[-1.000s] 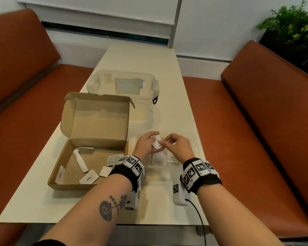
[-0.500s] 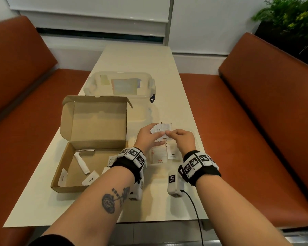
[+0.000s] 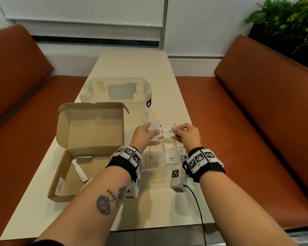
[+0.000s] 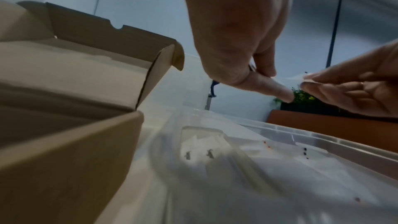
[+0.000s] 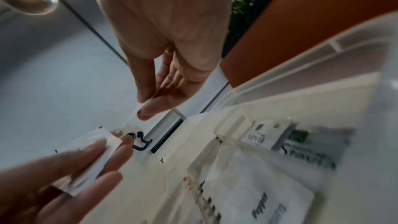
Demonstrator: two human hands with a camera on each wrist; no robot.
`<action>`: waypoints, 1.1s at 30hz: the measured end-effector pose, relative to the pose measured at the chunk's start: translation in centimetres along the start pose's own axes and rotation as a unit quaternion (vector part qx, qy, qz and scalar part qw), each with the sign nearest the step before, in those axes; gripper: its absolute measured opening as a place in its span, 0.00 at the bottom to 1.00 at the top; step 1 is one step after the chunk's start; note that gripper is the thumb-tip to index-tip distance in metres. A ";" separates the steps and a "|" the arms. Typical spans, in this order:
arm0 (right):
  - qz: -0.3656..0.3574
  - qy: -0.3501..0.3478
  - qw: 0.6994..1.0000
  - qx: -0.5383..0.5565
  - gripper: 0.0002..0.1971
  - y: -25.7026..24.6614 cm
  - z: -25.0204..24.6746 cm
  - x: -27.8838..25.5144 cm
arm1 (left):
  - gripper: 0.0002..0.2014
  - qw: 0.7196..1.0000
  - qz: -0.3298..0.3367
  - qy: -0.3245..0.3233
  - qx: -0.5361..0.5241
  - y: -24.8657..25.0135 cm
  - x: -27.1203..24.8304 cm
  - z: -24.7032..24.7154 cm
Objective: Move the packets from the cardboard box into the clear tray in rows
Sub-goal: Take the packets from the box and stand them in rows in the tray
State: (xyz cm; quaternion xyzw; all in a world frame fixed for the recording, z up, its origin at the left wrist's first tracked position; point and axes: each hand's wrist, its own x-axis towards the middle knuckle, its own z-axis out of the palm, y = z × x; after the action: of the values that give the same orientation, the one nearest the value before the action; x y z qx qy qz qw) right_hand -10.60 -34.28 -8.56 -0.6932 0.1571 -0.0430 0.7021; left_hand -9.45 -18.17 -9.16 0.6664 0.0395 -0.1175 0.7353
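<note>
While a few white packets [image 3: 60, 185] are left in the cardboard box [image 3: 89, 148] at the left of the desk [image 3: 156, 206], the job looks partly done. Above the clear tray [image 4: 323, 135], the left hand [image 3: 146, 137] pinches one packet [image 3: 154, 129] and the right hand [image 3: 186, 135] pinches another [image 3: 169, 133] just beside it. Several packets already lie side by side in the tray (one marked Stevia [image 3: 181, 150]). The head view alone shows the box's contents; the right wrist view shows the laid rows closer, though blurred.
</note>
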 end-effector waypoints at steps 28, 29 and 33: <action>-0.069 -0.098 0.807 -0.578 0.05 3.7 -0.9 -0.9 | 0.08 0.999 0.016 0.035 -0.005 -2.3 0.4 -1.0; -0.077 -0.104 0.806 -0.577 0.07 3.8 -1.0 -0.9 | 0.08 0.999 0.014 0.035 -0.004 -2.4 0.4 -1.0; -0.118 -0.123 0.787 -0.593 0.11 4.2 -1.2 -0.8 | 0.08 0.999 0.008 0.035 -0.007 -2.7 0.4 -1.1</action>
State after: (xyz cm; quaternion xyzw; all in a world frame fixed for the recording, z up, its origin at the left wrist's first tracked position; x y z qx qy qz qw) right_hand -12.38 -35.01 -12.51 -0.9857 -0.0189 0.0612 0.1556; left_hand -9.57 -17.37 -11.94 0.6652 0.0604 -0.0882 0.7390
